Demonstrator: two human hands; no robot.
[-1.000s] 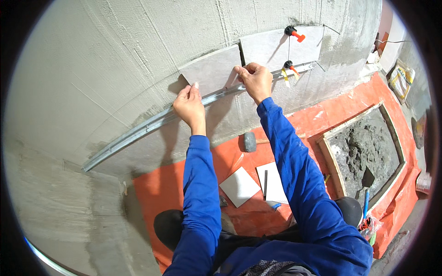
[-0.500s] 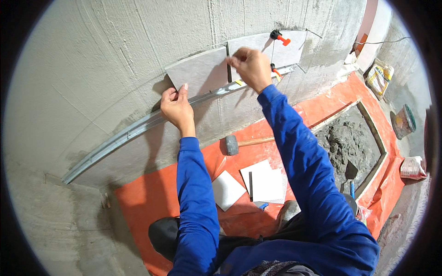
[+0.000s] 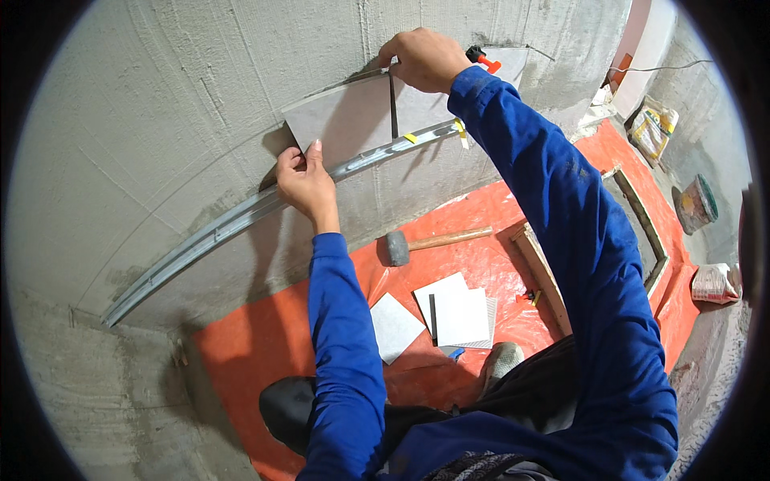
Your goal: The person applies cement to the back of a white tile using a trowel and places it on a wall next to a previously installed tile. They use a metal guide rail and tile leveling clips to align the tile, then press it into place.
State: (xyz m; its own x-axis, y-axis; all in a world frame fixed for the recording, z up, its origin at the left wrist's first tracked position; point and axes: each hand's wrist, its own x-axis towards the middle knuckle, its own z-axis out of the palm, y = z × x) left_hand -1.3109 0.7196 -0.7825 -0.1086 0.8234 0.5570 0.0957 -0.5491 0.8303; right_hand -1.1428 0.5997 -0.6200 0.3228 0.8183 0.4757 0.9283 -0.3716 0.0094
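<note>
A grey wall tile (image 3: 341, 120) stands on a metal rail (image 3: 249, 210) that runs along the wall. My left hand (image 3: 309, 188) grips its lower left edge, thumb on the face and fingers curled at the side. My right hand (image 3: 429, 62) is closed at the top of the gap between this tile and the neighbouring tile (image 3: 421, 111). Its fingertips touch the upper edge there; anything pinched in them is hidden. A narrow dark gap (image 3: 394, 108) runs down between the two tiles. Beside my right wrist, a levelling clip with a red handle (image 3: 489, 63) sits on the neighbouring tile.
On the orange sheet (image 3: 241, 345) lie a rubber mallet (image 3: 399, 248) and several white tiles (image 3: 464, 317). My right arm partly covers a wood-framed mortar tray (image 3: 656, 232). A bucket (image 3: 696, 204) and bags (image 3: 654, 128) stand far right. Yellow tabs (image 3: 411, 138) mark the rail.
My right hand has moved up from the joint's upper part to the tiles' top edge, its forearm now over the mortar tray. My left hand keeps its hold on the tile's lower left edge.
</note>
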